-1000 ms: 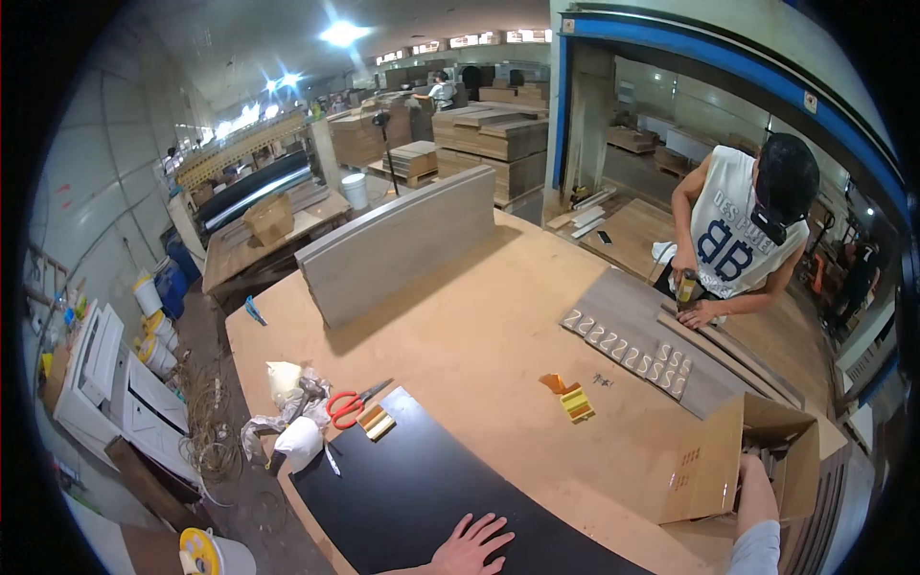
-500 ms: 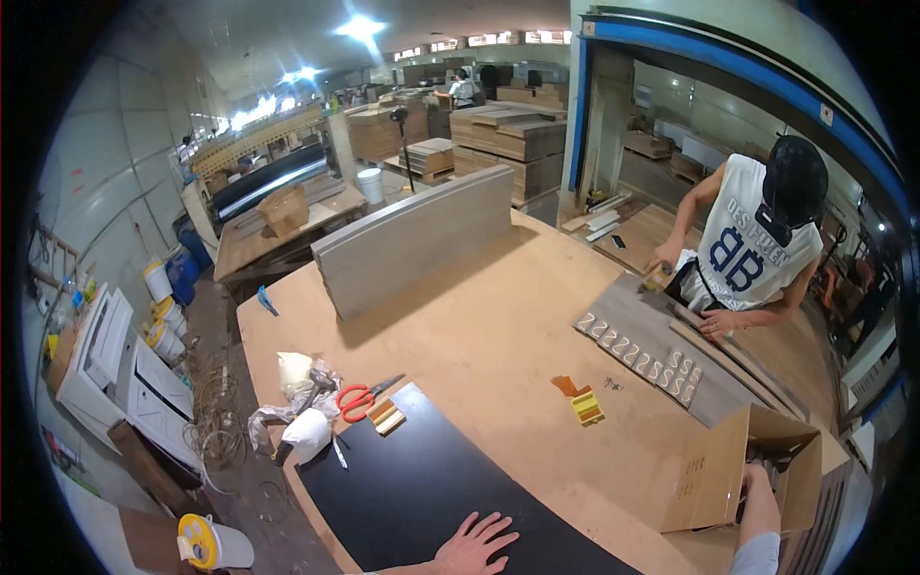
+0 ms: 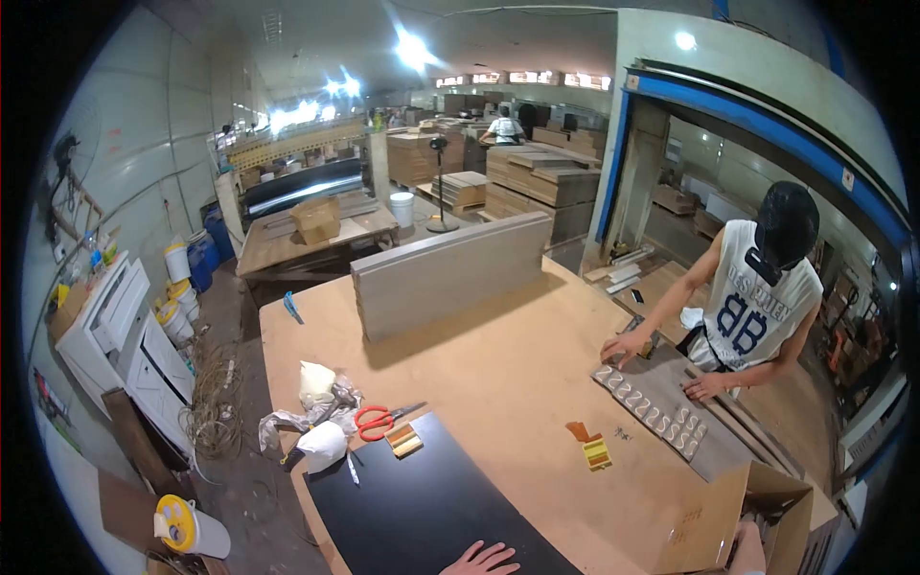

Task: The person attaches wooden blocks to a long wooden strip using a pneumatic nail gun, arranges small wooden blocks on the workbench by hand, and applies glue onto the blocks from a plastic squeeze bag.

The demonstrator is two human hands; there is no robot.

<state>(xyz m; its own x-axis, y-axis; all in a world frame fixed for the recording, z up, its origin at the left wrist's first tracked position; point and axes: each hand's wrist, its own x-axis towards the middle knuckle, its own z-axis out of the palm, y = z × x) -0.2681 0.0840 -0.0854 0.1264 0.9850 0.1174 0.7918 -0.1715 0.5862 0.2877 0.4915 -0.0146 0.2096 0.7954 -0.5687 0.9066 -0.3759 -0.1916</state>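
My left hand (image 3: 482, 560) lies flat on a black board (image 3: 422, 494), its fingers spread and nothing in them. My right hand (image 3: 748, 550) is inside an open cardboard box (image 3: 704, 522) at the lower right; its fingers are hidden there, and I cannot tell what they touch. At the board's far end are red-handled scissors (image 3: 376, 422), a small block with brown and cream stripes (image 3: 403, 441) and a thin white pen-like tool (image 3: 354, 468). Beside them sit crumpled plastic wrapping and white bundles (image 3: 324, 443).
Grey panels (image 3: 455, 278) stand on edge across the table (image 3: 508, 383). A co-worker (image 3: 752, 297) at the right works over a grey board with several S-shaped pieces (image 3: 652, 407). A yellow packet (image 3: 596, 454) lies mid-table. Blue pliers-like tool (image 3: 293, 308) rests at the far left edge.
My view has tilted up and shifted left, so both my hands appear lower. The co-worker's arm has reached toward the S-shaped pieces. My left hand stays flat on the board.
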